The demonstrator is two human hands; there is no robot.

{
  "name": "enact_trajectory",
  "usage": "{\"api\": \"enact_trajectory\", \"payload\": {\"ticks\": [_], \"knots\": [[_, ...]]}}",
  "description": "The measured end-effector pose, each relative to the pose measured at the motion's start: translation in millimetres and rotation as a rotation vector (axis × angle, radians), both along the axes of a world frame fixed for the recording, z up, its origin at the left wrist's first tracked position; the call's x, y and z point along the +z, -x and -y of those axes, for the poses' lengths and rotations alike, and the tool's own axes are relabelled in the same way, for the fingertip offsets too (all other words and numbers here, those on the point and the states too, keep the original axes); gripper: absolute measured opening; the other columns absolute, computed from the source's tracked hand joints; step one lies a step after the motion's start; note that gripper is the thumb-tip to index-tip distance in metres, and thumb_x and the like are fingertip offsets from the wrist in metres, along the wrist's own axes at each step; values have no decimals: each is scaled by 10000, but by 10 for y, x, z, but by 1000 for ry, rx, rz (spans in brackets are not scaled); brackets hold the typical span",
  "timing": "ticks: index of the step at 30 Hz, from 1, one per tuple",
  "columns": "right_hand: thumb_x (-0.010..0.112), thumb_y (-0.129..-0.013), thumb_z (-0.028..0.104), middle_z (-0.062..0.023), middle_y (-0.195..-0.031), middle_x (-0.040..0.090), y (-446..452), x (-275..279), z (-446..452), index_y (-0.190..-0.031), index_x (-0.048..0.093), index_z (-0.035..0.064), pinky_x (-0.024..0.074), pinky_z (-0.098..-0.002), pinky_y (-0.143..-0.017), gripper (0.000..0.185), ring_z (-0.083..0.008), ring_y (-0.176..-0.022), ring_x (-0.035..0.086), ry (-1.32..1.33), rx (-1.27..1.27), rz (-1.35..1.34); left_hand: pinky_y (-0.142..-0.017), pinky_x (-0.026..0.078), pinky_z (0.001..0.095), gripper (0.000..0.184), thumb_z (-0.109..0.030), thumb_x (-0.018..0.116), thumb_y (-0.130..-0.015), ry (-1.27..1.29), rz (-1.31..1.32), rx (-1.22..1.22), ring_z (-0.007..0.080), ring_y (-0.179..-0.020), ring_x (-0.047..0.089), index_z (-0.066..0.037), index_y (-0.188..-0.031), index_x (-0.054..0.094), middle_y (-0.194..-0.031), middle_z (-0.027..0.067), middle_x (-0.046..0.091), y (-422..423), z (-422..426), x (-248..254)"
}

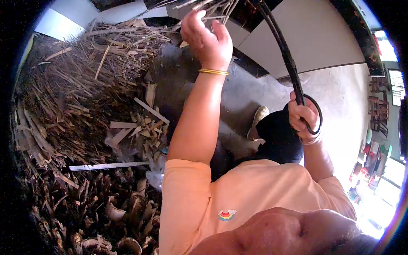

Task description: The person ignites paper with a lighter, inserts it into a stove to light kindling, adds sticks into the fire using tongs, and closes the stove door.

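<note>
The right hand [302, 114] grips black tongs [289, 60] near their looped end, probably for reach. The left hand [209, 40] curls at twigs [218, 6]; its grip is unclear.

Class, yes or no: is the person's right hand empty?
No, the right hand grips a long black tool by its looped handle.

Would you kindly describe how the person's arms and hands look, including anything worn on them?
The left hand and right hand are ungloved. The short sleeves are plain peach-orange. Thin, rounded, gold-coloured bangles circle the left wrist; a narrow pale band seems to circle the right.
</note>
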State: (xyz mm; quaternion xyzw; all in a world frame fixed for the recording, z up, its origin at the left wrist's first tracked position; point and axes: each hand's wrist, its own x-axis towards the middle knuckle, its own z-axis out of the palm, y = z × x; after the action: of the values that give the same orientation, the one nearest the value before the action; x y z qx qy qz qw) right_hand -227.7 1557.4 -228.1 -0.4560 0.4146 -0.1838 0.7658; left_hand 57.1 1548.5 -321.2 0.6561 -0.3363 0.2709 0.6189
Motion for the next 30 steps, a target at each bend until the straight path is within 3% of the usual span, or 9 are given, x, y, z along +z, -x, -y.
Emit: {"api": "enact_trajectory", "payload": {"ticks": [4, 6, 7, 10, 17, 24, 26, 27, 30], "knots": [[535, -825, 112, -9, -634, 436, -199, -28, -46, -1020, 476, 17, 227, -177, -336, 225, -41, -376, 300, 20, -13, 2, -963, 347, 415, 377, -84, 597, -780, 69, 22, 5, 332, -1087, 479, 5, -1129, 484, -1128, 179, 534, -14, -17, 63], [525, -841, 116, -15, -641, 439, -390, -31, -50, -1029, 481, 15, 228, -177, -336, 218, -41, -376, 300, 20, -2, 39, -946, 383, 455, 405, -84, 562, -787, -5, -19, 62, 396, -1095, 483, 23, -1167, 472, -1185, 242, 488, -25, -87, 105], [514, -856, 120, -21, -648, 443, -458, -50, -33, -1038, 486, 13, 228, -177, -335, 213, -42, -377, 300, 22, 2, 91, -942, 401, 437, 409, -71, 539, -808, -76, -211, -38, 394, -1079, 495, 37, -1194, 458, -1181, 236, 503, -41, -99, 81], [484, -883, 118, -28, -684, 442, -617, -88, -4, -1037, 499, 8, 222, -181, -329, 190, -38, -386, 308, -48, -3, 167, -917, 426, 422, 378, -69, 517, -827, 91, -384, -181, 388, -1064, 512, 50, -1182, 470, -1158, 239, 525, -156, -102, 35], [419, -919, 78, -13, -677, 402, -525, -77, 164, -1115, 442, -34, 257, -185, -318, 228, -26, -372, 299, -297, 68, 431, -891, 447, 410, 370, -124, 529, -844, 55, -268, -199, 384, -1032, 542, 59, -1165, 502, -1131, 247, 546, -275, -203, -19], [437, -912, 85, -29, -672, 416, -499, 13, 146, -1101, 441, -48, 272, -185, -304, 231, -32, -362, 325, -230, 93, 377, -908, 428, 427, 356, -140, 540, -835, 89, -287, -268, 390, -1044, 526, 21, -1152, 515, -1117, 237, 554, -316, -230, 1], [401, -914, 45, -44, -677, 412, -524, 49, 136, -1147, 388, -90, 303, -196, -306, 270, -64, -352, 357, -232, 77, 450, -939, 385, 454, 345, -145, 548, -823, 92, -108, 48, 395, -1069, 473, 14, -1126, 498, -1131, 230, 506, -335, -270, 46], [401, -913, 45, -44, -677, 412, -558, 52, 141, -1147, 388, -90, 303, -196, -306, 270, -64, -352, 357, -228, 77, 451, -939, 385, 454, 345, -145, 548, -823, 96, -108, 47, 395, -1069, 473, 14, -1126, 498, -1131, 230, 506, -358, -239, 4], [456, -911, 94, -20, -700, 418, -700, 52, 173, -1080, 453, -38, 264, -175, -309, 214, -30, -370, 323, -187, 52, 393, -975, 336, 474, 415, -170, 564, -822, -124, -596, 88, 395, -1166, 381, 52, -1156, 455, -1228, 241, 419, -459, -118, -195]]}}
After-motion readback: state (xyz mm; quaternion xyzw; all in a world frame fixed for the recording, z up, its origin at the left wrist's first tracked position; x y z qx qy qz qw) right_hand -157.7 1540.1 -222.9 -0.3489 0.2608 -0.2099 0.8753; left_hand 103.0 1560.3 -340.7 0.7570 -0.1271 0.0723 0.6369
